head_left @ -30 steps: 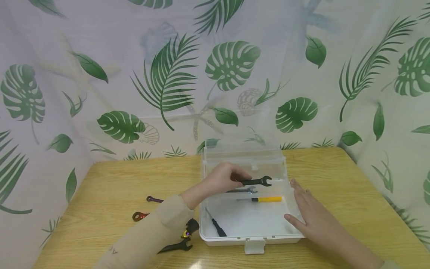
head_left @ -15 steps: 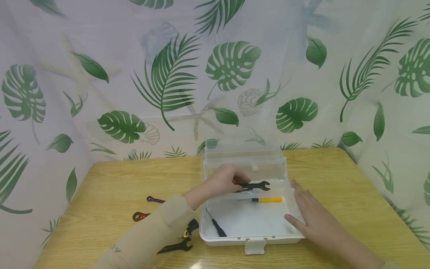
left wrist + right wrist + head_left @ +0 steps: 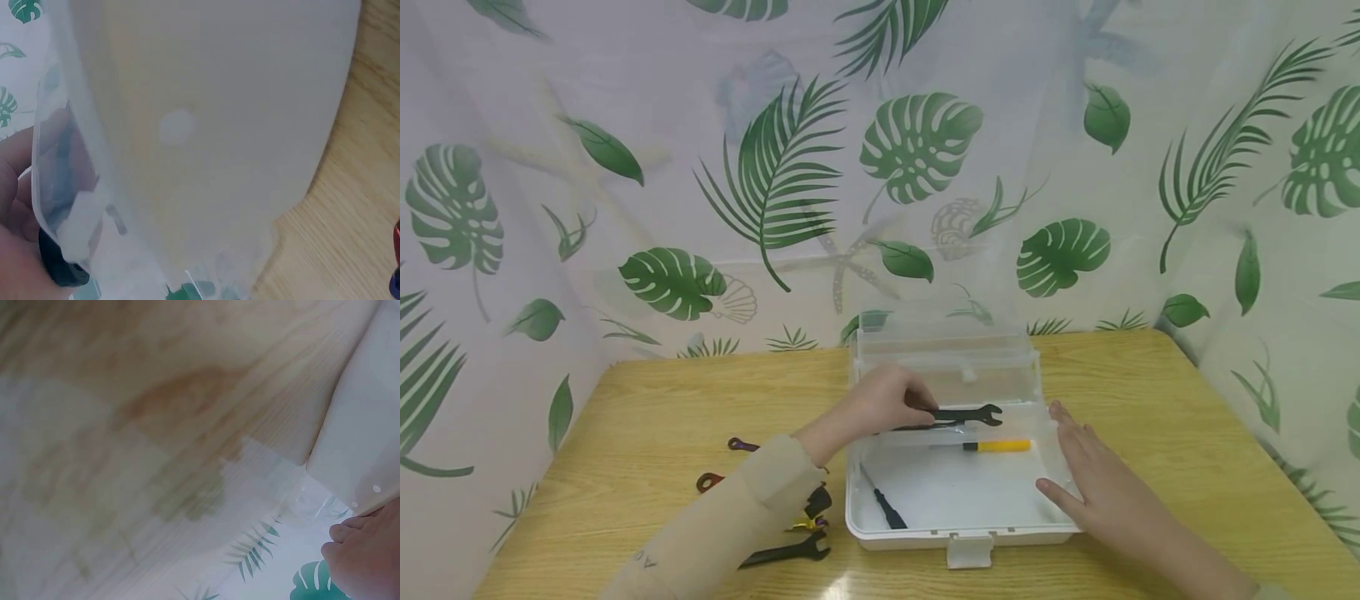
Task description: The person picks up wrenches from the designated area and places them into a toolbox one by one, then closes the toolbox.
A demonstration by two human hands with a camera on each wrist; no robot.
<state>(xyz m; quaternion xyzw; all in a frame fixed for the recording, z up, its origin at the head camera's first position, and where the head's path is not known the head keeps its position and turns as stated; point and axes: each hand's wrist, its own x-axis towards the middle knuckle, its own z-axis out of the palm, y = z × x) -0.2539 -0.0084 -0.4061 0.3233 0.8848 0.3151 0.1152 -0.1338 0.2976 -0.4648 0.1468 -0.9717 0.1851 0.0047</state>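
My left hand (image 3: 891, 402) reaches over an unfolded clear tray (image 3: 917, 436) of the white toolbox (image 3: 1015, 535), with finger and thumb tips on a black open-end wrench (image 3: 973, 413). In the left wrist view the fingers (image 3: 22, 150) curl beyond the clear tray wall, beside the wrench's dark end (image 3: 62, 265). A second, silvery wrench (image 3: 951, 424) shows just under the black one, mostly covered. My right hand (image 3: 1105, 487) rests with straight, spread fingers against the toolbox's right side.
Inside the toolbox lie a yellow-handled tool (image 3: 1002, 446) and a black screwdriver (image 3: 889, 508). Left of it on the wooden table (image 3: 655, 417) are a purple wrench (image 3: 742, 445), a red wrench (image 3: 708, 482) and a black wrench (image 3: 790, 551). The raised clear lid (image 3: 947, 333) stands behind.
The black wrench has come down into the tray. My left hand has slid left along it, so more of the handle shows. My right hand has stayed in place.
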